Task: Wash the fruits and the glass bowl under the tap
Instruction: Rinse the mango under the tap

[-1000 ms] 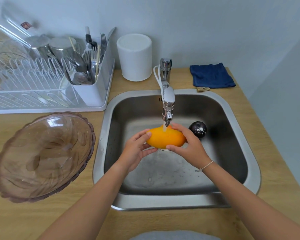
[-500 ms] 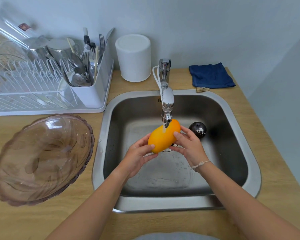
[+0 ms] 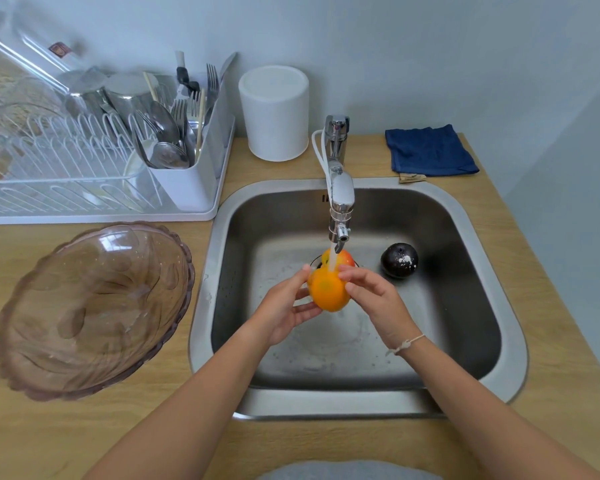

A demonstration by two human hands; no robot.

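Now, mango (image 3: 327, 292): frame centre, under tap (image 3: 340, 209) stream.
Grip: left hand (image 3: 282, 310), right hand (image 3: 374, 299) both grasping the mango.
Technique: probably rotate it, rub all sides.
Bowl (image 3: 90, 306): left, on desk.

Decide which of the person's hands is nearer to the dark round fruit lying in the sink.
Right. The right hand grips the orange fruit just left of the dark fruit; the left hand is beyond the orange fruit, farther left.
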